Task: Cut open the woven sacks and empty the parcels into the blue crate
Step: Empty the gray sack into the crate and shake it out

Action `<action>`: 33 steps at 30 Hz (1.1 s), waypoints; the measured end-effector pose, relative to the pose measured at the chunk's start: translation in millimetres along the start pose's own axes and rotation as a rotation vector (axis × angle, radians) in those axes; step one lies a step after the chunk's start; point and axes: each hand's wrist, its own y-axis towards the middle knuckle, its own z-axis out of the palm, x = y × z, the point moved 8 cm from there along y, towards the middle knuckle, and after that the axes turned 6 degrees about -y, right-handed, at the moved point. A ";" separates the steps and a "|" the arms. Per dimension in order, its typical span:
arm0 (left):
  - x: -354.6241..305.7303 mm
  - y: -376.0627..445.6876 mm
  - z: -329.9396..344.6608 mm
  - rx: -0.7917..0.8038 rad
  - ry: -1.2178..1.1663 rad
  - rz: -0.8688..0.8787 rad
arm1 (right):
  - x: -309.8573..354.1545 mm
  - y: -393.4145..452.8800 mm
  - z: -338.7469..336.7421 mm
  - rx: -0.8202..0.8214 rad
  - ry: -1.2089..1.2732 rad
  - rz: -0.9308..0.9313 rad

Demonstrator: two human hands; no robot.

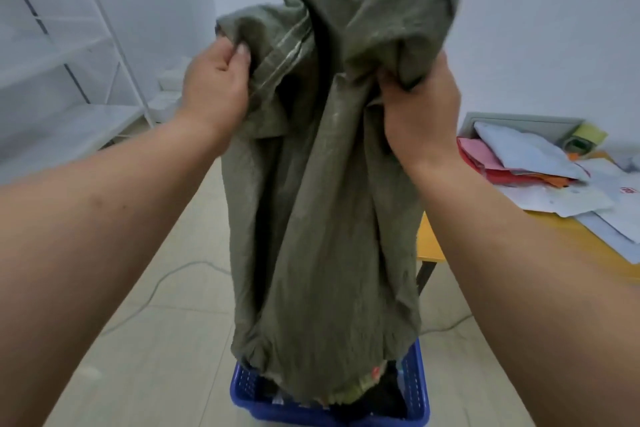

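A grey-green woven sack (325, 218) hangs upside down in front of me, its open mouth down over the blue crate (244, 395) on the floor. My left hand (213, 83) grips a bunched fold at the sack's upper left. My right hand (420, 104) grips the gathered fabric at its upper right. Dark and coloured parcels (377, 392) show in the crate under the sack's mouth. What is left inside the sack is hidden.
A yellow table (554, 236) at the right carries a pile of white, pink and orange mailers (526, 163). White metal shelving (79, 55) stands at the left. A grey cable (166, 284) runs across the pale tiled floor behind the crate.
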 end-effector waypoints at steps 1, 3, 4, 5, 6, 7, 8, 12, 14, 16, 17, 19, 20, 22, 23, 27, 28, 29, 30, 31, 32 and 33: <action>-2.0 -5.0 5.9 0.075 -0.009 -0.010 | 1.7 -2.0 7.6 0.068 -0.016 -0.011; 15.7 -27.4 30.3 0.319 0.150 -0.101 | -14.4 -20.2 47.4 0.448 -0.208 0.006; 18.4 -32.3 30.8 0.312 0.165 -0.107 | -17.2 -26.1 50.8 0.485 -0.240 0.010; 17.9 -29.4 25.0 0.245 0.132 -0.105 | -18.4 -21.7 45.2 0.418 -0.222 0.025; 12.6 -23.7 11.2 0.114 0.048 -0.059 | -14.3 -13.1 29.1 0.251 -0.154 0.035; 4.0 -20.3 -0.5 0.013 -0.020 0.001 | -7.9 -9.1 10.0 0.069 -0.074 0.043; 0.5 -17.4 -3.1 -0.004 -0.026 0.049 | -5.8 -7.6 -0.5 -0.026 -0.011 0.054; 20.8 -39.9 37.7 0.379 0.185 -0.031 | -15.3 -20.3 40.8 0.332 -0.133 0.054; 16.1 -31.1 29.4 0.300 0.098 -0.037 | -12.7 -15.0 35.7 0.257 -0.100 0.054; 0.1 -9.5 5.0 0.092 -0.016 0.044 | 2.0 -3.2 7.4 -0.020 0.000 0.028; -10.7 -1.7 -2.5 0.017 -0.052 0.096 | 10.5 -0.7 -5.2 -0.127 0.043 -0.004; -19.0 -1.6 0.6 0.011 -0.038 0.154 | 17.1 1.0 -5.1 -0.132 0.035 -0.092; -11.7 -8.9 11.4 0.103 0.006 0.137 | 11.7 -0.4 8.6 -0.014 -0.023 -0.101; 16.3 -26.9 35.2 0.361 0.087 -0.008 | -9.2 -8.1 34.3 0.236 -0.143 -0.039; 29.6 -29.0 37.6 0.394 0.076 -0.087 | -14.1 -7.0 32.1 0.222 -0.152 -0.017; 16.1 -4.1 12.0 0.106 -0.171 -0.042 | 7.1 14.4 -17.7 -0.174 -0.048 -0.034; 8.3 -2.7 11.1 0.076 -0.176 0.012 | 10.5 17.3 -22.8 -0.221 -0.017 -0.061; 7.7 -6.4 16.6 0.096 -0.139 0.022 | 11.1 18.7 -18.5 -0.179 -0.021 -0.081; 19.0 -14.4 25.8 0.165 -0.079 -0.056 | 7.3 17.0 -5.5 -0.050 -0.076 -0.082; 38.7 -26.7 36.8 0.269 -0.022 -0.209 | -2.5 11.0 14.0 0.136 -0.167 -0.053; 61.5 -45.3 45.3 0.388 0.029 -0.396 | -16.9 2.3 31.4 0.299 -0.241 -0.010; 77.3 -61.0 49.1 0.467 0.047 -0.526 | -27.5 -5.2 38.7 0.365 -0.275 0.022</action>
